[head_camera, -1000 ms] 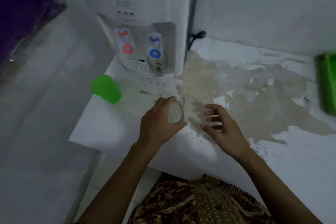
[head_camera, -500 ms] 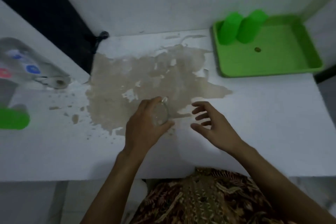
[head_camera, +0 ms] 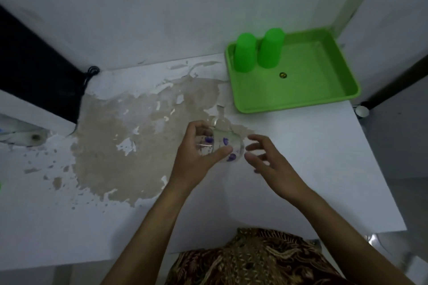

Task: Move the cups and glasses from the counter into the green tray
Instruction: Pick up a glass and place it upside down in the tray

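My left hand (head_camera: 196,157) grips a clear glass (head_camera: 225,143) with purple marks, held tilted above the counter's middle. Just right of the glass, my right hand (head_camera: 271,164) hovers with fingers spread and holds nothing. The green tray (head_camera: 324,97) sits at the back right of the white counter (head_camera: 301,187). Two green cups (head_camera: 245,55) (head_camera: 271,48) stand upside down, side by side, in the tray's far left corner.
A large brownish patch of peeled surface (head_camera: 139,146) covers the counter's middle left. The water dispenser's drip tray (head_camera: 25,137) shows at the left edge. A black cable (head_camera: 91,71) lies by the back wall. The counter's right edge drops off past the tray.
The view has swung right from the dispenser to the tray. My left hand has carried the glass rightward and tilted it, and my right hand now sits closer to the glass.
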